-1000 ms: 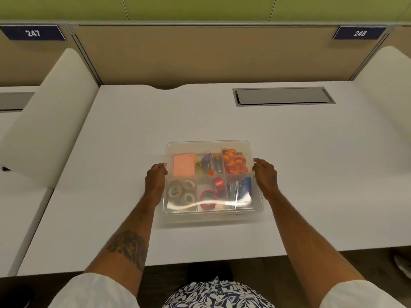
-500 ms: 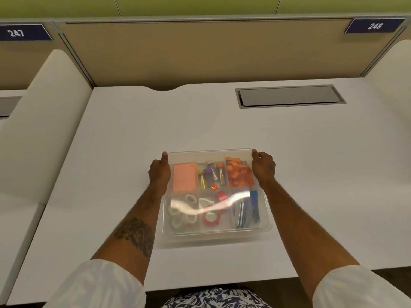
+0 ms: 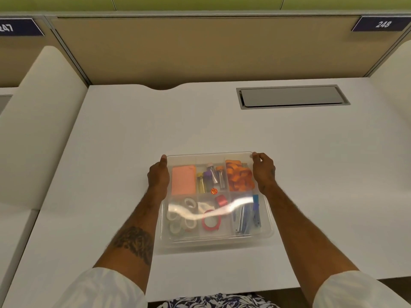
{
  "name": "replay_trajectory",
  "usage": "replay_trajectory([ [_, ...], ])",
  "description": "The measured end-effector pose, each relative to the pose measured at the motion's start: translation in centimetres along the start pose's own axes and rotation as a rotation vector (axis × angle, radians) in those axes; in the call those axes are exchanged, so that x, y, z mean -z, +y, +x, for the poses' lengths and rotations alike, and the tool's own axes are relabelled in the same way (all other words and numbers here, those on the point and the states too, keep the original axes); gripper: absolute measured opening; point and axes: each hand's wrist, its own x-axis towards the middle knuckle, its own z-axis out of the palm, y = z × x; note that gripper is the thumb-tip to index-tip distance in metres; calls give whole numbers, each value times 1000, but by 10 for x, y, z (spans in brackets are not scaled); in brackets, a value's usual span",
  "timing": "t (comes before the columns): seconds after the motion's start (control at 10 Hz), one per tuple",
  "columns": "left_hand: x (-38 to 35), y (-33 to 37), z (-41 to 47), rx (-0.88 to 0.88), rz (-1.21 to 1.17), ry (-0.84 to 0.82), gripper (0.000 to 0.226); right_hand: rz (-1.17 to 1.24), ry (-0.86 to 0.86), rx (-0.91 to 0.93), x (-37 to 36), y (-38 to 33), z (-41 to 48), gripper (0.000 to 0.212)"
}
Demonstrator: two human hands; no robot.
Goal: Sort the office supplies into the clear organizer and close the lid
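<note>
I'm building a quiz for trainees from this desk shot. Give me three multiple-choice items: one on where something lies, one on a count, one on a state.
1. Where is the pink pad?
A) far left compartment
B) near right compartment
C) near middle compartment

2. How many compartments does the organizer have?
A) four
B) six
C) nine

3. What is the state of the lid?
A) shut over the organizer
B) half off and tilted
C) missing from view

Answers:
1 A: the pad fills the far left compartment.
2 B: the dividers make two rows of three.
3 A: a band of glare runs unbroken across the compartments, so the lid lies over them.
</note>
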Motion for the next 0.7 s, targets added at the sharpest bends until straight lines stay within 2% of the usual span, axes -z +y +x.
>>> replay_trajectory([
  [0.2, 2, 7, -6, -90, 99, 10, 57, -74, 4, 15, 1, 1, -2, 39],
  [0.3, 5, 8, -10, -137, 187, 42, 57, -156, -2, 19, 3, 3, -3, 50],
  [0.4, 7, 7, -19, -183, 221, 101, 55, -217, -21, 27, 12, -2, -4, 58],
  [0.5, 7, 5, -29, -257, 289, 185, 53, -280, -24, 100, 20, -4, -9, 56],
  [0.6, 10, 3, -47, -469, 494, 220, 54, -433, -22, 233, 27, -8, -23, 59],
  [0.7, 9, -7, -61, -702, 739, 165, 67, -659, -48, 423, 27, -2, -43, 68],
])
